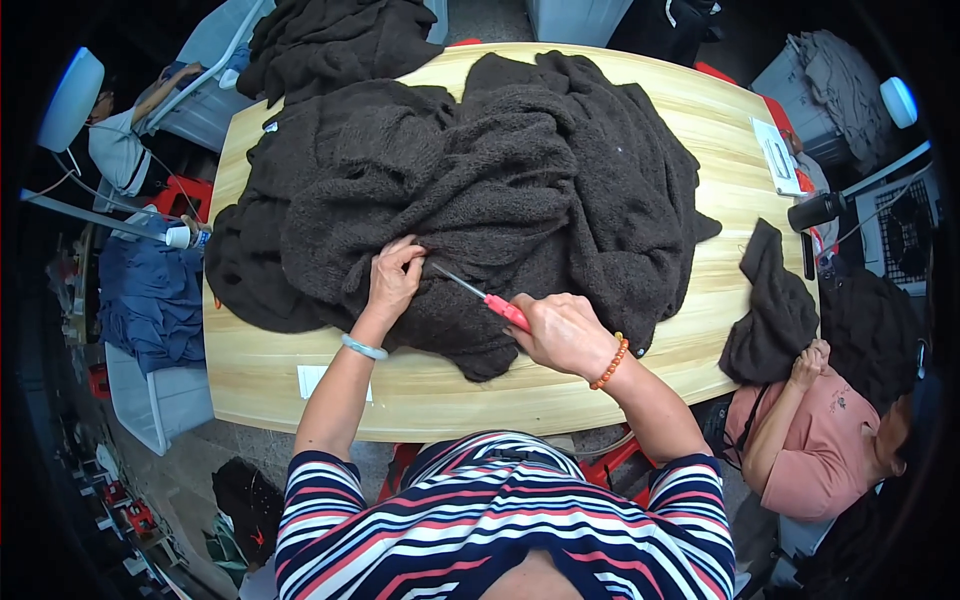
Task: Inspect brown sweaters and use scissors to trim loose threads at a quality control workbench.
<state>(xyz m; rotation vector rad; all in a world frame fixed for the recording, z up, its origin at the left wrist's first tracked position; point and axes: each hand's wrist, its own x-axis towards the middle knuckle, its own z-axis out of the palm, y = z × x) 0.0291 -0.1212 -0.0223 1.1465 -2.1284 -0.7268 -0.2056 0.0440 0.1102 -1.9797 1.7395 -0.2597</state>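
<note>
Where the striped shirt (500, 520) fills the near edge, two bare forearms are seen reaching out over the wooden counter (440, 385).

Right hand (565, 335): grip closed around the red handle of a small thread snip (485, 297), whose metal tip is aimed left toward the other hand. An orange bead bracelet (610, 365) is worn at the wrist.

Left hand (393, 280): fingers pinched shut on a fold of the dark brown fleece garment (500, 190), just beside the tip; a pale bangle (363, 348) is worn.

Garment: spread in a heap over the middle of the counter, near edge under both hands.

Handling, as judged: the pinched fold is best kept taut and lifted clear of the pile, so that only loose thread is met by the tip, cut in short strokes.

Further off, right: a smaller dark piece (775, 310) is handled by a co-worker in pink (810, 450).
</note>
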